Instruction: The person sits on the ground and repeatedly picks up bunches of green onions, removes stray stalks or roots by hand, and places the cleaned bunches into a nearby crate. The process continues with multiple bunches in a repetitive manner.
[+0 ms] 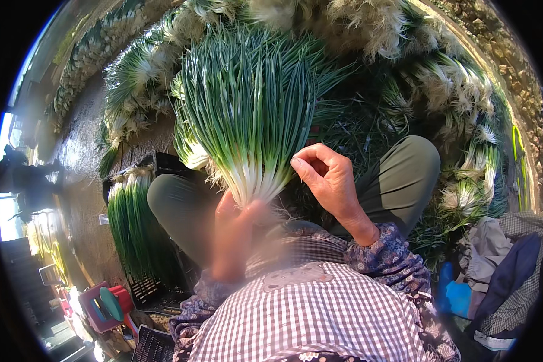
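A large bunch of spring onions (253, 104) fans out before me, green leaves pointing away and white stems towards my body. My left hand (240, 221), partly blurred by a smear on the view, grips it around the white stem ends. Fine roots stick out beside that hand. My right hand (328, 176) is just right of the bunch's lower leaves, thumb and forefinger pinched together and the other fingers curled. Nothing clear shows between its fingertips. Behind the bunch's left edge, another spring onion bundle (193, 154) with pale stems is partly hidden.
On the left, a black plastic crate (147, 289) holds long spring onions (133, 226). Piled root-on bundles (138, 77) curve around the far side, with more (461, 90) at right. Loose leaves (357, 122) litter the ground. A red-and-green object (113, 303) stands lower left; cloths (502, 267) lie right.
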`<state>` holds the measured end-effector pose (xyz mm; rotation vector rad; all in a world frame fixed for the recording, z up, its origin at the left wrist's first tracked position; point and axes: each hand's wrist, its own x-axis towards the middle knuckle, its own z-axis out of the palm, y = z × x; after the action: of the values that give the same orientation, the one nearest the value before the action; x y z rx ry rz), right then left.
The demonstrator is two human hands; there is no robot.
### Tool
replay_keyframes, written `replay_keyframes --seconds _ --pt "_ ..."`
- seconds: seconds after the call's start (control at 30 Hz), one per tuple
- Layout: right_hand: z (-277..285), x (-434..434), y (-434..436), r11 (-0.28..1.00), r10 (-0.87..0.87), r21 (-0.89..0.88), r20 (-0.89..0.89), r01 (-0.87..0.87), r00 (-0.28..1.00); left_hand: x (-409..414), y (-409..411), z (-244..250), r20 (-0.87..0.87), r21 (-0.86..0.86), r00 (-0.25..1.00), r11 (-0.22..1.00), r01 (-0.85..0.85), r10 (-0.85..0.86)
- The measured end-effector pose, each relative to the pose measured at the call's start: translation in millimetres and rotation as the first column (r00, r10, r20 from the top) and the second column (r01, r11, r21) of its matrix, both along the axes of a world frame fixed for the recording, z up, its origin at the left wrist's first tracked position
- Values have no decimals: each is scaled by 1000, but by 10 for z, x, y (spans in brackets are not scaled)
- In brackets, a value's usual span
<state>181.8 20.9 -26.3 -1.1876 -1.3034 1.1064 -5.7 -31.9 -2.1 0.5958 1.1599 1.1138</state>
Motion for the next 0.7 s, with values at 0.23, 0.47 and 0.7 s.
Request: replay_keyframes --seconds 0.23,0.47,0.7 --pt "21 227 338 994 -103 -36 -120 100 987 22 20 -55 -35 66 999 998 0 2" --pt "-106 190 501 994 -85 68 -40 88 996 -17 19 -165 -55 77 998 997 3 2" --pt "174 -50 185 981 29 181 247 -75 969 -5 19 -185 3 83 1000 996 18 -19"
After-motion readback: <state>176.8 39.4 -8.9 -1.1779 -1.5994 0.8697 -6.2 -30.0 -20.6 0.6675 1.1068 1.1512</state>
